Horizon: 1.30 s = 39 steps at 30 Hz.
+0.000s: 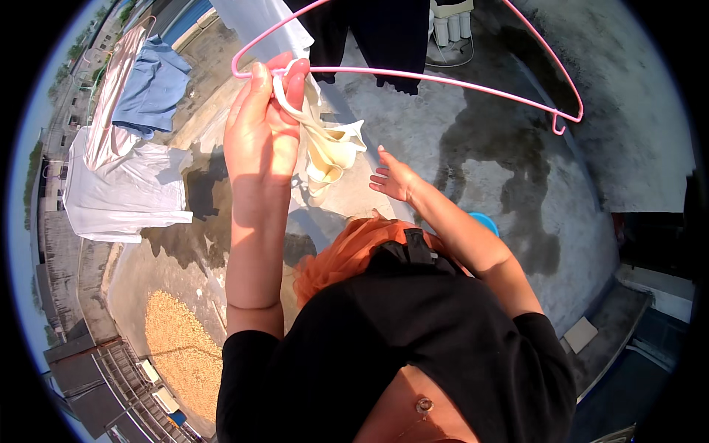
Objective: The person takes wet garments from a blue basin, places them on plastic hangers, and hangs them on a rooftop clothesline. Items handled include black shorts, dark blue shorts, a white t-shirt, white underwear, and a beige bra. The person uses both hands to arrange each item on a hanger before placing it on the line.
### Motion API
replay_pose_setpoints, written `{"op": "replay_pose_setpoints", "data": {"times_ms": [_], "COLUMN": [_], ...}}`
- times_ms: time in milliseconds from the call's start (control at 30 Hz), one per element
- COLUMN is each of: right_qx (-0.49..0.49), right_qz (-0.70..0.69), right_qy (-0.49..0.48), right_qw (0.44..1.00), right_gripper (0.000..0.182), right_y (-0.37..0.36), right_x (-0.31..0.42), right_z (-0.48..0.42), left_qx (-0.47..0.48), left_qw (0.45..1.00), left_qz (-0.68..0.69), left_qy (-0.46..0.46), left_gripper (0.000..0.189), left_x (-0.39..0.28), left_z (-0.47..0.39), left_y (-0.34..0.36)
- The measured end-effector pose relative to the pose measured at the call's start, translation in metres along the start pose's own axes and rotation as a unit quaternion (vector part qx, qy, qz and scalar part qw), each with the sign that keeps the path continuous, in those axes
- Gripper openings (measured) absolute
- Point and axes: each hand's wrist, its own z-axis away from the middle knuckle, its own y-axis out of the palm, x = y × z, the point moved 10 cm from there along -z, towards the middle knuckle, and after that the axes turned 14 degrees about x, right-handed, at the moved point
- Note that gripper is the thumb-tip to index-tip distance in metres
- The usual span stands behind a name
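My left hand (266, 116) is raised at the upper left, its fingers closed on one end of a pink clothes hanger (443, 79) and on the strap of a cream cloth garment (324, 144). The garment dangles below the hanger's lower bar, beside my wrist. A small hook shows near the hanger's other end; its top is cut off by the picture's edge. My right hand (394, 176) is lower, to the right of the garment and apart from it, fingers spread and holding nothing.
Dark trousers (388, 39) and a white cloth (266, 25) hang ahead. Blue shorts (152, 86), a pale pink garment (113, 99) and a white long-sleeved shirt (124, 188) hang at left. Yellow grains (180, 349) are spread on the concrete floor. A blue basin (484, 222) is partly hidden behind my right forearm.
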Motion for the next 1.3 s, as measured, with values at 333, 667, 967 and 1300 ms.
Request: {"op": "replay_pose_setpoints", "data": {"times_ms": [333,667,967,1300], "right_qx": [0.485,0.167,0.296,0.338], "right_qz": [0.044,0.091,0.018,0.03], "right_qy": [-0.11,-0.011,-0.164,-0.203], "right_qw": [0.866,0.982,0.941,0.919], "right_gripper": [0.031,0.016,0.037,0.052], "right_y": [0.164,0.013,0.045,0.08], "right_x": [0.026,0.074,0.169,0.21], "right_z": [0.039,0.045,0.145,0.185], "left_qx": [0.04,-0.097,-0.133,-0.149], "left_qw": [0.998,0.991,0.981,0.983], "left_qz": [0.045,0.055,0.093,0.03], "left_qy": [-0.016,0.07,0.103,0.102], "left_gripper": [0.04,0.038,0.037,0.039], "left_x": [-0.016,-0.074,-0.05,-0.018], "left_z": [0.034,0.098,0.107,0.086], "left_y": [0.016,-0.099,-0.165,-0.158]}}
